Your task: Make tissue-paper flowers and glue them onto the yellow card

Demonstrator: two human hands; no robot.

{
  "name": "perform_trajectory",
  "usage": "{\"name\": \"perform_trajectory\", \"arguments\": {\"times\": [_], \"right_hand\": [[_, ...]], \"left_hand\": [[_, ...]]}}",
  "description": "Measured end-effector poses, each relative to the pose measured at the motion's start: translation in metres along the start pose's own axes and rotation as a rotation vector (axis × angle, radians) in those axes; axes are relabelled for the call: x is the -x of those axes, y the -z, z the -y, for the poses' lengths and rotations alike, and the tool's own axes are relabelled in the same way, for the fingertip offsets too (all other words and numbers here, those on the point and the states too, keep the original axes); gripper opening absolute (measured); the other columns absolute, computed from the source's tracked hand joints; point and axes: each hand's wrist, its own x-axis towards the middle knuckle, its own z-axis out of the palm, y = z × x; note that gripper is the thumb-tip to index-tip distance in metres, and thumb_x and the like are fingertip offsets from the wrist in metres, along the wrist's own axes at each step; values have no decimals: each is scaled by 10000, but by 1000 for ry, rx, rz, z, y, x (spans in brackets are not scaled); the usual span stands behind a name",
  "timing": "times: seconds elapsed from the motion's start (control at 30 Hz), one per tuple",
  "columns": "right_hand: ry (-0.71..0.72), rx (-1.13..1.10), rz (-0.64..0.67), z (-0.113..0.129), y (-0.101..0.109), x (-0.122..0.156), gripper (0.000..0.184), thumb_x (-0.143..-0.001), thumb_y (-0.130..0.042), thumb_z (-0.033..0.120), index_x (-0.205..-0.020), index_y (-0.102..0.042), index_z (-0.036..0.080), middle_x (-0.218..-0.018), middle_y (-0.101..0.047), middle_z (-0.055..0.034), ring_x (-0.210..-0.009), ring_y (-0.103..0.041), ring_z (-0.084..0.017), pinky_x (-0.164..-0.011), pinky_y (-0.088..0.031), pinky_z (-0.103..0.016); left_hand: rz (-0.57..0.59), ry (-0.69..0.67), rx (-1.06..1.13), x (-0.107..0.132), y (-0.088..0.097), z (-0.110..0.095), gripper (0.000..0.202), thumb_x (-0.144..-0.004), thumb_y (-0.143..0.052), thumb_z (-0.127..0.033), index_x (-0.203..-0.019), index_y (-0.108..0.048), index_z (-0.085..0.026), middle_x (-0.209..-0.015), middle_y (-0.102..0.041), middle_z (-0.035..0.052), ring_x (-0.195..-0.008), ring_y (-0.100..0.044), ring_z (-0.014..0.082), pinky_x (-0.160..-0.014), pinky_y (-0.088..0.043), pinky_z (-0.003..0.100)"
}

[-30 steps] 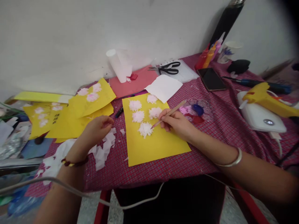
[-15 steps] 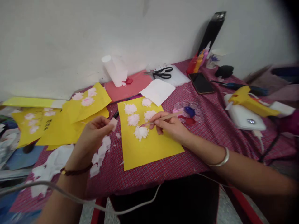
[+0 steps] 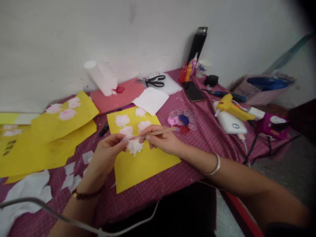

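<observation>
Phone (image 3: pixel 192 91), black flask (image 3: pixel 197 44), probably a power bank (image 3: pixel 225 121)

Left hand (image 3: pixel 106 154), right hand (image 3: pixel 165 141) nearby, fingers (image 3: pixel 121 145) pinched

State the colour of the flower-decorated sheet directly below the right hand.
The sheet is yellow; it shows best in the head view.

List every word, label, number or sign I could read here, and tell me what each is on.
"SPACE", first letter faint: on the pale bag at the far right.
Dark characters on the yellow paper at the far left: too blurred to read.
Display on the white device: too small to read.
Markings on the purple box: too small to read.
</observation>
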Motion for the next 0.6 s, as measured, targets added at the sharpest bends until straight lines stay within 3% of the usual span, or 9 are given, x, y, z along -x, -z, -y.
{"name": "perform_trajectory", "arguments": {"times": [0.27, 0.47, 0.6], "right_hand": [[-25, 16, -25, -2, -1, -1, 127, -855, -594, 259, -949, -631, 181, -821, -708, -17, -552, -544, -62, -491, -451, -188], [-37, -13, -50, -3, 0, -2, 191, -877, -593, 335, -996, -640, 194, -866, -739, -27, -502, -553, -55, -445, -416, -184], [-28, -49, -75, -1, 1, -2, 277, -860, -615, 430, -990, -686, 197, -870, -744, -33, -498, -556, -58, -440, -406, -195]], "left_hand": [[14, -61, -20, 3, -7, -2, 167, -591, -812, -260, -705, -713, -190, -631, -642, -8, -550, -534, 109, -537, -438, 239], [-1, 11, 213, 4, -7, -5, 131, -702, -722, -327, -712, -746, -198, -727, -709, 41, -651, -614, 153, -598, -525, 273], [37, 26, 260, 5, -6, -10, 59, -679, -755, -246, -721, -747, -205, -713, -691, 16, -654, -598, 123, -605, -515, 234]]}}
